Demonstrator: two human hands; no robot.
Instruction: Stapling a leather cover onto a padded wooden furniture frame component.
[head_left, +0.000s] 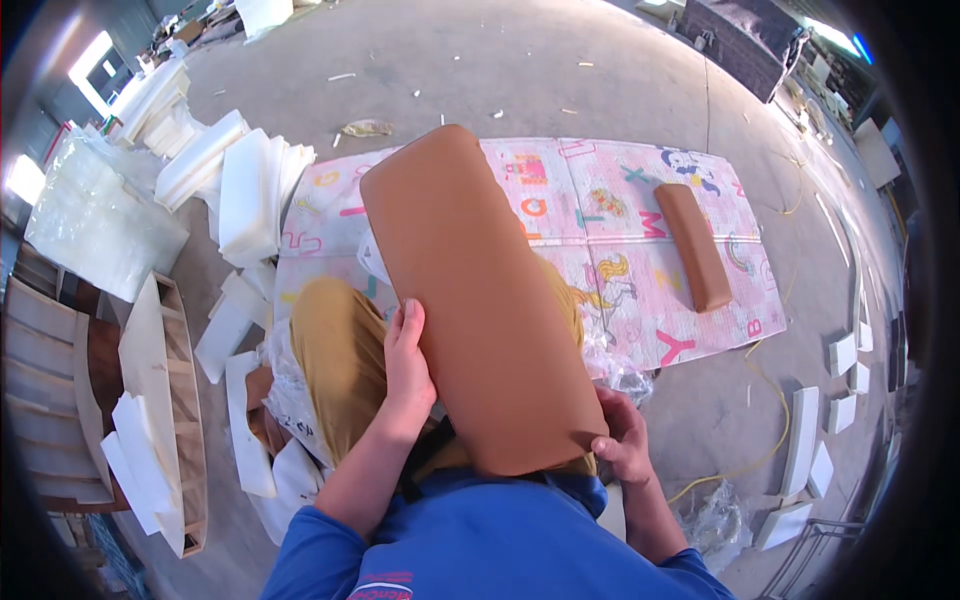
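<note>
A long brown upholstered cushion [480,300] with rounded corners lies tilted across my lap, its far end reaching out over the play mat. My left hand [408,365] supports its left edge, fingers against the side and partly hidden beneath. At the near right corner, my right hand [625,440] grips the edge with thumb and fingers. A second, narrower brown padded piece [693,247] rests on the right part of the pink patterned mat [620,335].
White foam blocks [250,195] are piled at the left, beside wooden frames [180,400]. Foam offcuts [800,440] lie on the right floor. A yellow cord [770,440] runs near clear plastic wrap [715,520]. A dark box-like piece [745,40] stands far right.
</note>
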